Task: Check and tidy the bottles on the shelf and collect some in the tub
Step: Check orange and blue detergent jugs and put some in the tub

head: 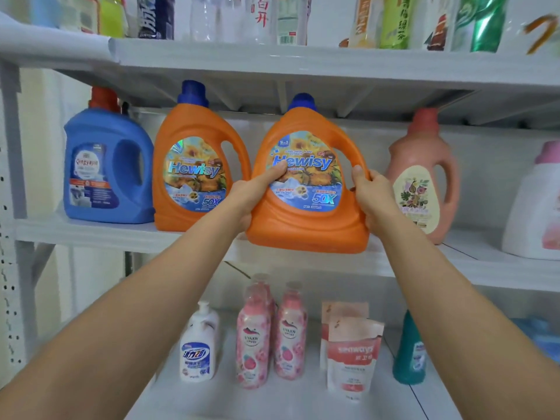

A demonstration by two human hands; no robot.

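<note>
I hold a large orange Hewisy detergent jug [312, 213] with a blue cap in both hands, tilted slightly and lifted at the front edge of the middle shelf [91, 234]. My left hand [256, 192] grips its left side, thumb on the label. My right hand [374, 195] grips the right side at the handle. A second, matching orange jug [194, 165] stands upright just to the left. No tub is in view.
A blue jug [106, 165] stands at the far left, a pink jug [424, 174] and a white bottle [536, 204] to the right. The lower shelf holds a white pump bottle [198, 347], pink floral bottles [253, 338], refill pouches [353, 353] and a teal bottle [409, 353]. Drink bottles line the top shelf.
</note>
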